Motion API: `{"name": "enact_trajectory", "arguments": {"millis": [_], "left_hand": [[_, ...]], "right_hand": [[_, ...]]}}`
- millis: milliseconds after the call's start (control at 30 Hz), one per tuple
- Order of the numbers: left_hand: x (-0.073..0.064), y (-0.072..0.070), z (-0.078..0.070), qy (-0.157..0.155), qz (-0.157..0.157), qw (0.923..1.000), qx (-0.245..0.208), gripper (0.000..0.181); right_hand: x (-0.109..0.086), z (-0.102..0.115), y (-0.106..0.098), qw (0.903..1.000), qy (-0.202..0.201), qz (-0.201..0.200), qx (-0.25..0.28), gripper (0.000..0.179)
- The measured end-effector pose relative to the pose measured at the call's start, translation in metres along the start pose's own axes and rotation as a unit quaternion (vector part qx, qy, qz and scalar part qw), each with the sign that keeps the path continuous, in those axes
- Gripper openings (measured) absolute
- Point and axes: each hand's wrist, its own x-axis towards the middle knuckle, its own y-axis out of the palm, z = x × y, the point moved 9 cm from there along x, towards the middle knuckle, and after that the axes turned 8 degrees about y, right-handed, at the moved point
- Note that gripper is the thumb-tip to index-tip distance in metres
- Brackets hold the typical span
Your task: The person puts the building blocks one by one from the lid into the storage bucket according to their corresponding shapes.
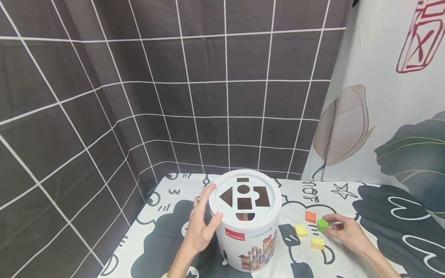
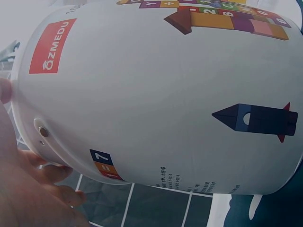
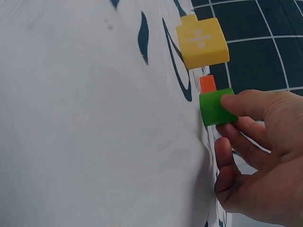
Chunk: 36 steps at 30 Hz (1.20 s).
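A white bucket [image 1: 247,247] stands upright, its lid [image 1: 215,197] pierced with shaped holes. My left hand [image 1: 199,227] rests against the lid's left side, thumb at the front rim and fingers spread along the edge; the left wrist view shows this hand [image 2: 35,182] beside the bucket's printed wall [image 2: 156,94]. Right of the bucket, my right hand [image 1: 345,231] pinches a green cylinder block [image 1: 322,225] between thumb and fingers. Near it lie an orange block [image 1: 310,216] and two yellow blocks, one nearer the bucket [image 1: 300,231], the other nearer me [image 1: 317,243].
The table is covered by a white cloth [image 1: 292,208] with black cartoon prints. A dark curtain [image 1: 208,100] with white grid lines hangs behind and on the left. A pale curtain [image 1: 375,46] with leaf prints hangs at the back right.
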Motion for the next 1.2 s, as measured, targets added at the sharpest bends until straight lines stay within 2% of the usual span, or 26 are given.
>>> {"name": "enact_trajectory", "arguments": {"millis": [167, 533, 867, 1200], "left_hand": [[0.0, 0.0, 0.0, -0.001, 0.0, 1.0, -0.001, 0.061], [0.001, 0.001, 0.001, -0.005, 0.0, 0.9999, -0.009, 0.061], [0.0, 0.001, 0.0, 0.001, 0.0, 1.0, -0.008, 0.061], [0.0, 0.001, 0.0, -0.002, 0.002, 1.0, -0.009, 0.061]], "right_hand": [[0.0, 0.001, -0.002, 1.0, 0.007, 0.003, 0.003, 0.049], [-0.002, 0.019, -0.018, 0.9999, -0.003, 0.005, 0.012, 0.053], [-0.007, 0.045, -0.032, 0.9977, -0.064, -0.021, 0.009, 0.043], [-0.01, 0.066, -0.04, 0.9965, -0.079, -0.027, 0.007, 0.041]]}}
